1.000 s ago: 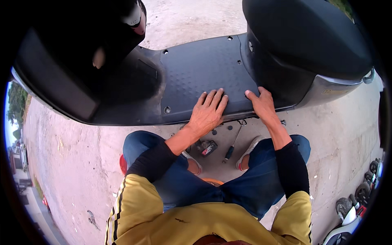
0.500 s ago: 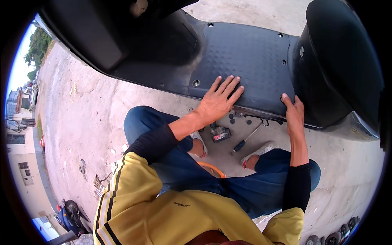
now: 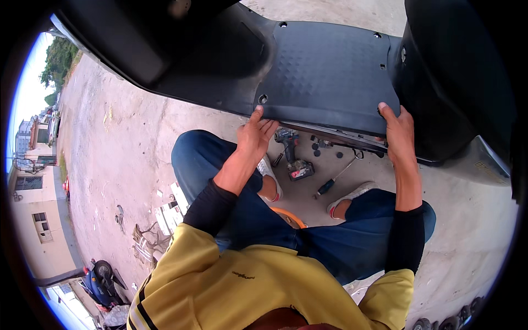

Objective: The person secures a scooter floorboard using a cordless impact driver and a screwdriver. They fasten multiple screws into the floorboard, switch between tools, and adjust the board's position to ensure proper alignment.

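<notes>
A black plastic scooter floorboard panel with a textured top and screw holes near its corners spans the upper middle. My left hand grips its near edge at the left corner, thumb on top beside a screw hole and fingers at the rim. At the near right corner, my right hand has its thumb on the panel and its other fingers around the edge, partly hidden. Beneath the near edge a gap shows between the panel and the part below it.
On the concrete between my feet lie a cordless drill, a screwdriver with a dark handle and several small dark round pieces. The scooter's black seat body rises at right, its front shield at left. A parked motorcycle stands far left.
My left hand has slid off the panel's top to its near left edge and now grips there. My right hand stays at its corner. The near edge looks lifted, with the gap wider.
</notes>
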Motion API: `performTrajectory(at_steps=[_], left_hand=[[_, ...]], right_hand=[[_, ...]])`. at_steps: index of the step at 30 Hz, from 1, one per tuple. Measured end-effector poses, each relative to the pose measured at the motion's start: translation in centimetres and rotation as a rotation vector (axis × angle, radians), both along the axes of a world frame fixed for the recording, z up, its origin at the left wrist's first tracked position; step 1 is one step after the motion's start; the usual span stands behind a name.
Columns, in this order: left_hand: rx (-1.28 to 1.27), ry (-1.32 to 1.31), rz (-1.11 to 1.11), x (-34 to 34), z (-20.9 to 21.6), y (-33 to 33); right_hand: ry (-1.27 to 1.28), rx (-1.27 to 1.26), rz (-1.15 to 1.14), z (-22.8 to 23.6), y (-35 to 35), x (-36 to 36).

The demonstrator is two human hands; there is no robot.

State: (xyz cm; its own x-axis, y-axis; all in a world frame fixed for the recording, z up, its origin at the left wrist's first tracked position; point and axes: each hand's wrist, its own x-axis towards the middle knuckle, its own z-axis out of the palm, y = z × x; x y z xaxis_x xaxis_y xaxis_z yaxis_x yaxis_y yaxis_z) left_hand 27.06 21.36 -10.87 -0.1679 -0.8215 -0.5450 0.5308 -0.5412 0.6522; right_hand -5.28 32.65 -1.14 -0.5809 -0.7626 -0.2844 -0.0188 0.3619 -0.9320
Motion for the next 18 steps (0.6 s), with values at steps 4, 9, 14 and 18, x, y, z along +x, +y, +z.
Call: performTrajectory(at_steps=[4,9,14,18], left_hand=[[0.156,0.032,0.209,-1.7,-0.8,-0.6],[0.176,-0.112,0.251,-5.0,-0.4,-1.3],[0.173,-0.27,0.395,-6.5,-1.9,-2.1],[0.109,-0.286,0.356,-5.6,-3.1,-2.9]], right_hand=[[-0.003,-0.041,-0.01,-1.3,0.2,-0.4],[0.078,-0.021,-0.047,-2.8,0.5,-0.1],[0.132,-0.018,-0.078,-4.4,0.7,-0.1],[0.113,-0.003,-0.074,-4.3,0.5,0.0]])
